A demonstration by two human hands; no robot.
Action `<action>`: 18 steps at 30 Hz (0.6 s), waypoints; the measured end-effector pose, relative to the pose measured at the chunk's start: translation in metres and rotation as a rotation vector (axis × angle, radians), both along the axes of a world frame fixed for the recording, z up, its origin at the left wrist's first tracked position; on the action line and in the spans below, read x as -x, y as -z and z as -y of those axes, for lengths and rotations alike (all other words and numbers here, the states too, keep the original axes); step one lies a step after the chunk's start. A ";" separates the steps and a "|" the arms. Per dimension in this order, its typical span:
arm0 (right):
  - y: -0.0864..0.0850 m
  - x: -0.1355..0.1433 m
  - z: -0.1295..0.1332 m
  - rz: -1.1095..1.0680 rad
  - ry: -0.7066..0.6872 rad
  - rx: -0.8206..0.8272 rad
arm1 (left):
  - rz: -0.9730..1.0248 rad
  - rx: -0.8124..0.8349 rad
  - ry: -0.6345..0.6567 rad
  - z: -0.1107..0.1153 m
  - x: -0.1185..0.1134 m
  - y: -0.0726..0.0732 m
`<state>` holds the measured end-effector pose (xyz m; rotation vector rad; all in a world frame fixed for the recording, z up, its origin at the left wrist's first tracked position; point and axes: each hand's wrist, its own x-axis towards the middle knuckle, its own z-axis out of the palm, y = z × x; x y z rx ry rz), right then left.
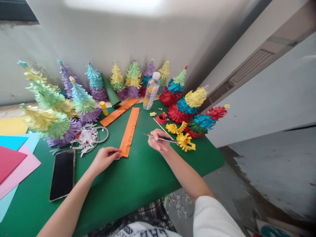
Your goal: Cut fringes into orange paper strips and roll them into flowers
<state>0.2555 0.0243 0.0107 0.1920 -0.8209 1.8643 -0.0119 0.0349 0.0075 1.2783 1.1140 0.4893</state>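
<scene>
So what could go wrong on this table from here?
The left hand holds only the near end of the nearer orange strip, so it might twist or tear. The slim tool in the right hand has its back end by the yellow paper curls and could snag them. The upright bottle might topple against the paper trees if bumped.

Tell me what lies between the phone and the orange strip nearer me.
Your left hand, touching that orange strip at its near end, in the head view.
</scene>
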 end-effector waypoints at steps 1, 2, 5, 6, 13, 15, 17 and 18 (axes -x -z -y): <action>0.000 0.000 0.000 -0.009 0.007 0.022 | 0.000 -0.002 0.001 0.000 0.000 0.001; 0.001 0.001 0.000 -0.026 0.011 0.040 | 0.000 -0.003 0.002 0.000 0.001 0.001; 0.006 0.001 -0.002 -0.088 -0.004 0.054 | 0.002 -0.006 0.000 0.000 0.000 0.000; 0.008 0.001 -0.003 -0.123 -0.033 0.035 | 0.002 -0.006 0.001 0.000 0.000 -0.001; 0.009 0.008 0.000 -0.147 -0.327 -0.071 | -0.007 0.013 0.003 -0.001 -0.002 -0.009; 0.006 0.010 0.002 -0.141 -0.297 -0.119 | -0.012 0.016 0.001 -0.001 -0.002 -0.010; 0.004 0.010 0.003 -0.126 -0.255 -0.147 | -0.016 0.019 0.001 -0.001 -0.003 -0.010; 0.004 0.009 0.004 -0.093 -0.250 -0.132 | -0.017 0.021 0.001 -0.001 -0.003 -0.010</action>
